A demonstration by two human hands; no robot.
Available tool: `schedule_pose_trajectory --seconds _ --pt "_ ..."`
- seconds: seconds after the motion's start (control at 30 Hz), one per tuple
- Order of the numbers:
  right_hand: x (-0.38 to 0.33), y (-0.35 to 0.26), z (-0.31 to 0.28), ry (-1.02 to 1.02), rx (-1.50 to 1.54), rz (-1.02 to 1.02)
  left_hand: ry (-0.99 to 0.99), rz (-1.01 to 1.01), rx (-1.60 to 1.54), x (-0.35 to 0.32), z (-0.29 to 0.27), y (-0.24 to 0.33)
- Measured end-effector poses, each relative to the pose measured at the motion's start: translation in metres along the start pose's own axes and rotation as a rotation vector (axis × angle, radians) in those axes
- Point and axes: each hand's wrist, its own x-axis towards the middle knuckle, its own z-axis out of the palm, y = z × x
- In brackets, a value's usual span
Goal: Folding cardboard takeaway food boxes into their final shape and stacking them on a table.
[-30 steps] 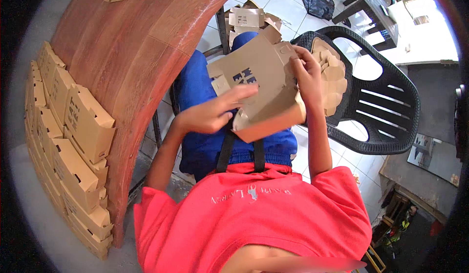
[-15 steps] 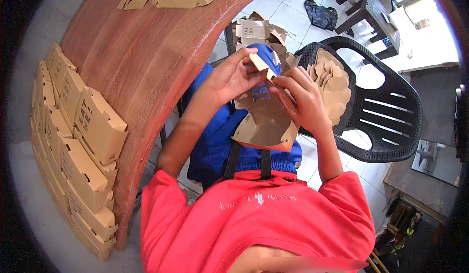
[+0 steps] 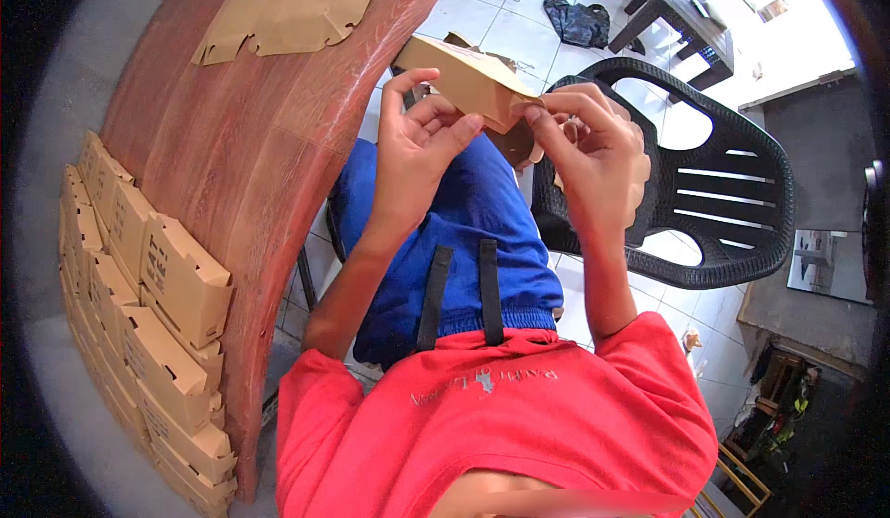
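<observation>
At the far left, a row of folded boxes (image 3: 139,323) stands against the edge of the red-brown table (image 3: 232,138). On the table top, farther away, flat cardboard blanks (image 3: 297,3) lie unfolded.

Next comes the left hand (image 3: 417,152). Its fingers are curled and closed on the near, lower side of a half-folded carton (image 3: 468,82), with the thumb (image 3: 457,133) pressing up from below. The carton is held in the air above the lap in blue shorts (image 3: 464,230), just beside the table edge and not touching it. Its long axis goes from upper left down to lower right, so its lower corner points to the right hand (image 3: 593,152).

The right hand pinches this lower corner with thumb and forefinger (image 3: 565,102); the other fingers are bent. Both hands touch the carton, the left one carrying more of its body. Behind the right hand stands a black plastic chair (image 3: 705,193) with more cardboard on its seat.
</observation>
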Motion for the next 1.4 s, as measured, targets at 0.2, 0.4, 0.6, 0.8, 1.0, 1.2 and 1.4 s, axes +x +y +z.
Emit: schedule_pose_trajectory --seconds 0.2,0.4,0.6,0.8,1.0,1.2,1.4 --pt "-0.011 0.019 0.019 0.155 -0.047 -0.105 0.081 0.08 0.056 -0.004 0.013 -0.003" --pt "-0.018 0.023 0.025 0.147 -0.108 -0.089 0.052 0.043 0.054 -0.006 0.015 -0.001" --pt "-0.017 0.023 0.024 0.09 -0.151 -0.129 0.024 0.089 0.071 -0.006 0.01 -0.009" --pt "-0.018 0.02 0.017 -0.04 -0.145 -0.158 -0.013 0.17 -0.051 -0.003 0.011 -0.026" --pt "-0.022 0.027 0.008 -0.213 -0.174 -0.142 -0.04 -0.046 -0.186 -0.003 0.004 -0.041" --pt "-0.021 0.027 0.008 -0.27 -0.029 -0.066 -0.034 0.007 -0.003 -0.007 0.014 -0.044" --pt "-0.007 0.033 -0.002 -0.391 -0.222 -0.232 -0.072 -0.112 -0.07 -0.003 0.001 -0.031"
